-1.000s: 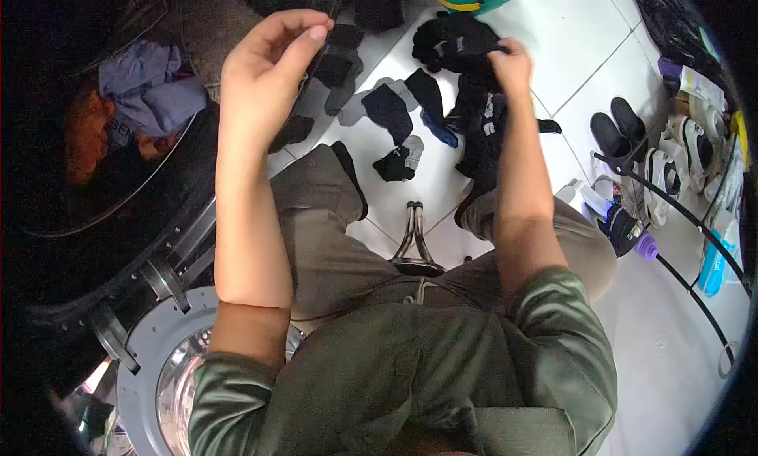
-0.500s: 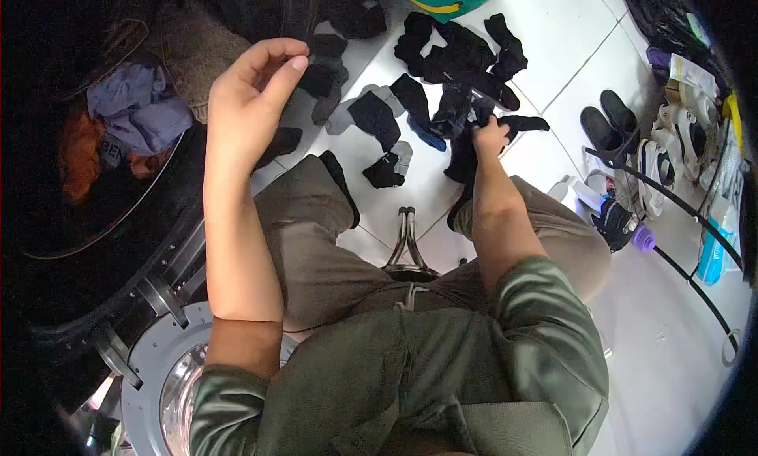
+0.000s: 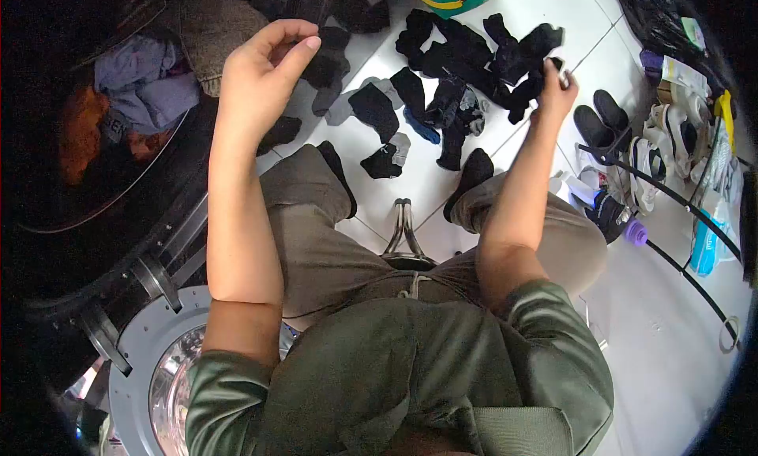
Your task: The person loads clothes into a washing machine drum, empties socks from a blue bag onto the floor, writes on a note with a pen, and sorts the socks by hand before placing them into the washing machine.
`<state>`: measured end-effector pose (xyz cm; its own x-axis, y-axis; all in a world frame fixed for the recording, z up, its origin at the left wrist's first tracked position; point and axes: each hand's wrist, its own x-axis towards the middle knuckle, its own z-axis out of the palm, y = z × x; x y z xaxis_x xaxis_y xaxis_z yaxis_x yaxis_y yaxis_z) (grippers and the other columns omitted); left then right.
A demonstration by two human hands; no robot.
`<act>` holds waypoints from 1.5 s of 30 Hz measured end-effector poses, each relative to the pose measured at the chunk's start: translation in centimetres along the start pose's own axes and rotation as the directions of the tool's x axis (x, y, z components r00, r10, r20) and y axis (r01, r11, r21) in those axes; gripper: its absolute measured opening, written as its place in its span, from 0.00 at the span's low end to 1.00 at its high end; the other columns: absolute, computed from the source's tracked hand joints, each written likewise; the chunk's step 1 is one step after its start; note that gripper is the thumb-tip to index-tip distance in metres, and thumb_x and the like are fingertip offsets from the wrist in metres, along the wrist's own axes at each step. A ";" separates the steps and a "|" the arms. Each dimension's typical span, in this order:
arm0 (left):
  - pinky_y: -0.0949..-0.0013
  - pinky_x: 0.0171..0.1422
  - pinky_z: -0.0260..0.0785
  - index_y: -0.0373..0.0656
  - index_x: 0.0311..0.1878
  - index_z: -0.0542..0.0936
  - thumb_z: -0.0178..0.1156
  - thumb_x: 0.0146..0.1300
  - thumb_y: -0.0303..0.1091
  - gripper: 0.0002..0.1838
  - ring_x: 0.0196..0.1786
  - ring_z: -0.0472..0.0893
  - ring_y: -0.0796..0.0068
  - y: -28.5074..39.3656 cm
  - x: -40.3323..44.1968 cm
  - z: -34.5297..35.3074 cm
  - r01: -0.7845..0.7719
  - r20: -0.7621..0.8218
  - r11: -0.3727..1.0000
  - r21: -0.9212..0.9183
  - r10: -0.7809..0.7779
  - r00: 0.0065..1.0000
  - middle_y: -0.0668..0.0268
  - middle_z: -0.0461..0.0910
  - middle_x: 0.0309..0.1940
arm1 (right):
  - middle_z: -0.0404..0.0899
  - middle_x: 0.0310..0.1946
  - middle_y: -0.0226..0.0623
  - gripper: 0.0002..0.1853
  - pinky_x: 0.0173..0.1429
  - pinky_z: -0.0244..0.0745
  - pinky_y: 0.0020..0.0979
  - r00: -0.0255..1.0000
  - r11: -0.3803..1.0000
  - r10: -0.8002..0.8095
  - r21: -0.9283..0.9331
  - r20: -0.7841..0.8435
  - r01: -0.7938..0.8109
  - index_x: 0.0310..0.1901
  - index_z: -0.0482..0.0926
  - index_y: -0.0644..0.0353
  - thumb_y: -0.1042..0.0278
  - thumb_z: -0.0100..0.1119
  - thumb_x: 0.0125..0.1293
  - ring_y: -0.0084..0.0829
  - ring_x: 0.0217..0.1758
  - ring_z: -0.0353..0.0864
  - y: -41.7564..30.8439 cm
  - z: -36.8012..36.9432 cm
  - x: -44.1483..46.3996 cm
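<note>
My left hand (image 3: 272, 73) is raised over the left side, its fingers loosely curled and the thumb a little apart from them. Nothing shows in it; dark socks lie on the shaded floor just beyond its fingertips. Reaching forward to the right, my right hand (image 3: 557, 97) has its fingers closed on a black sock (image 3: 551, 64) at the right edge of a sock heap. That heap of black socks (image 3: 458, 53) spreads over the white tiles. Closer to my feet lie a black-and-grey sock (image 3: 385, 157), a black sock (image 3: 373, 112) and a dark blue sock (image 3: 422, 126).
At left, a dark round opening holds a bluish-grey cloth (image 3: 146, 85) and an orange cloth (image 3: 83, 132). A round grey metal door (image 3: 138, 361) is below it. Black slippers (image 3: 602, 118), white shoes (image 3: 649, 168) and a curved black rod (image 3: 671, 199) stand at right.
My right hand has moved forward and to the right, from the middle of the socks to their right edge. My left hand has shifted slightly up and right, its fingers still curled.
</note>
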<state>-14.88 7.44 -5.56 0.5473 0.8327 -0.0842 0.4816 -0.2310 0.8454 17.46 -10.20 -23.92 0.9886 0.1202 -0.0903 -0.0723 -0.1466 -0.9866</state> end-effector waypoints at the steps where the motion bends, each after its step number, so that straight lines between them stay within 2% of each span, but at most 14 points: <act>1: 0.80 0.49 0.63 0.38 0.43 0.78 0.57 0.59 0.30 0.10 0.43 0.74 0.83 0.0 0.0 -0.1 0.003 -0.006 1.000 -0.007 -0.003 1.000 0.69 0.78 0.38 | 0.73 0.41 0.47 0.34 0.49 0.68 0.33 0.992 0.977 -0.111 -0.190 -0.060 0.098 0.47 0.70 0.69 0.54 0.70 0.41 0.38 0.42 0.74 3.2 -0.2 -0.1; 2: 0.79 0.49 0.63 0.38 0.43 0.78 0.57 0.59 0.30 0.10 0.43 0.74 0.82 0.0 0.1 -0.2 0.006 -0.010 1.000 -0.013 -0.006 1.000 0.69 0.78 0.38 | 0.74 0.38 0.47 0.34 0.50 0.67 0.35 0.997 0.886 -0.038 -0.463 -0.068 0.003 0.46 0.70 0.68 0.55 0.69 0.39 0.38 0.42 0.73 4.4 -0.2 -1.8; 7: 0.80 0.38 0.66 0.37 0.40 0.79 0.60 0.56 0.32 0.11 0.32 0.75 0.85 -0.5 0.3 -0.1 -0.057 -0.052 0.998 -0.006 0.057 0.997 0.68 0.79 0.28 | 0.73 0.42 0.46 0.33 0.49 0.68 0.38 0.635 0.634 0.772 -0.034 -0.036 -0.773 0.49 0.65 0.64 0.60 0.67 0.42 0.38 0.43 0.74 19.6 0.8 -10.6; 13: 0.79 0.37 0.67 0.37 0.40 0.78 0.60 0.56 0.33 0.12 0.31 0.75 0.85 -1.0 0.7 -0.3 -0.045 -0.076 0.998 0.035 0.048 0.996 0.67 0.80 0.28 | 0.76 0.35 0.34 0.16 0.41 0.70 0.41 0.516 0.453 0.825 0.278 0.229 -0.847 0.43 0.71 0.62 0.62 0.57 0.56 0.36 0.38 0.75 12.1 3.5 -10.9; 15: 0.79 0.41 0.66 0.37 0.41 0.78 0.59 0.57 0.31 0.11 0.35 0.75 0.84 -1.3 1.0 -0.3 -0.005 -0.049 1.000 0.006 0.005 0.999 0.68 0.79 0.32 | 0.76 0.30 0.36 0.11 0.37 0.69 0.41 0.971 0.976 0.218 0.004 0.102 -0.219 0.35 0.75 0.61 0.62 0.55 0.57 0.39 0.32 0.75 13.5 5.1 -8.8; 20: 0.80 0.44 0.65 0.38 0.43 0.78 0.58 0.58 0.31 0.11 0.38 0.74 0.84 -0.3 0.6 0.0 0.049 -0.002 0.999 0.001 -0.049 0.999 0.71 0.78 0.34 | 0.77 0.29 0.53 0.16 0.43 0.71 0.44 0.959 0.676 0.113 -0.728 0.258 0.117 0.26 0.76 0.64 0.60 0.45 0.57 0.53 0.36 0.76 11.7 5.8 -11.7; 23: 0.80 0.45 0.65 0.38 0.43 0.78 0.58 0.58 0.31 0.11 0.39 0.75 0.84 0.2 0.4 0.0 0.101 -0.001 0.995 0.014 -0.101 0.995 0.70 0.79 0.34 | 0.77 0.44 0.46 0.20 0.53 0.69 0.43 0.247 0.373 0.649 -0.584 0.719 0.721 0.44 0.78 0.60 0.58 0.45 0.57 0.49 0.44 0.77 10.9 5.3 -18.0; 26: 0.80 0.46 0.65 0.38 0.43 0.78 0.59 0.58 0.31 0.10 0.39 0.75 0.83 -0.5 0.5 -0.1 0.027 -0.020 0.999 0.018 -0.027 0.999 0.70 0.79 0.35 | 0.75 0.47 0.48 0.20 0.54 0.68 0.43 0.191 0.355 0.703 -0.570 0.685 0.741 0.45 0.77 0.61 0.60 0.48 0.54 0.53 0.46 0.75 15.7 3.7 -22.8; 29: 0.79 0.46 0.66 0.38 0.43 0.78 0.58 0.58 0.30 0.10 0.40 0.75 0.83 -0.5 0.5 -0.3 0.061 -0.020 0.997 0.042 -0.060 0.998 0.70 0.79 0.36 | 0.71 0.45 0.55 0.17 0.49 0.71 0.44 0.670 0.489 0.580 -0.856 0.463 0.169 0.40 0.76 0.65 0.60 0.50 0.56 0.50 0.51 0.71 16.9 4.2 -21.7; 32: 0.79 0.47 0.65 0.38 0.42 0.78 0.58 0.58 0.30 0.10 0.40 0.75 0.83 -1.1 0.5 -0.6 0.055 -0.023 0.998 0.025 -0.055 0.998 0.69 0.79 0.37 | 0.64 0.55 0.46 0.20 0.52 0.63 0.54 0.970 0.405 -0.008 -0.886 0.244 0.226 0.49 0.70 0.56 0.63 0.54 0.53 0.48 0.61 0.58 11.1 5.6 -18.8; 35: 0.78 0.39 0.68 0.37 0.41 0.78 0.60 0.56 0.33 0.12 0.34 0.77 0.82 -0.8 0.4 -0.5 0.010 -0.051 1.000 -0.006 -0.011 0.999 0.66 0.80 0.29 | 0.64 0.55 0.44 0.19 0.56 0.55 0.56 0.773 0.332 -0.187 -0.702 0.606 0.630 0.46 0.76 0.50 0.63 0.57 0.49 0.49 0.61 0.56 9.1 6.9 -17.5; 39: 0.78 0.40 0.68 0.37 0.41 0.78 0.60 0.56 0.33 0.12 0.35 0.77 0.81 -0.7 0.4 -0.3 -0.033 -0.051 0.999 0.000 0.033 0.998 0.66 0.80 0.30 | 0.64 0.57 0.38 0.15 0.62 0.44 0.59 0.065 0.284 0.042 -0.074 0.997 0.956 0.45 0.77 0.52 0.61 0.49 0.58 0.47 0.62 0.56 13.8 10.3 -21.5; 43: 0.78 0.41 0.67 0.36 0.41 0.78 0.60 0.56 0.32 0.12 0.35 0.77 0.82 -0.9 0.9 -0.1 -0.006 -0.040 1.000 0.022 0.007 0.999 0.66 0.80 0.30 | 0.57 0.64 0.35 0.20 0.63 0.34 0.66 0.280 -0.066 0.025 -0.278 0.960 0.958 0.52 0.73 0.52 0.58 0.50 0.57 0.47 0.68 0.49 17.2 10.8 -20.1; 45: 0.79 0.50 0.63 0.36 0.42 0.77 0.57 0.59 0.29 0.09 0.43 0.75 0.82 -0.3 0.9 0.3 0.092 0.009 0.996 -0.004 -0.092 0.996 0.69 0.78 0.38 | 0.56 0.64 0.39 0.20 0.62 0.35 0.68 0.452 0.082 0.128 -0.463 0.883 0.882 0.51 0.75 0.49 0.56 0.54 0.56 0.50 0.67 0.49 11.5 10.9 -18.9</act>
<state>-14.33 8.15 -6.03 0.5069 0.8459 -0.1660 0.5267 -0.1515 0.8364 -3.45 -3.41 -35.04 0.3210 0.9023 -0.2878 0.9274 -0.3611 -0.0978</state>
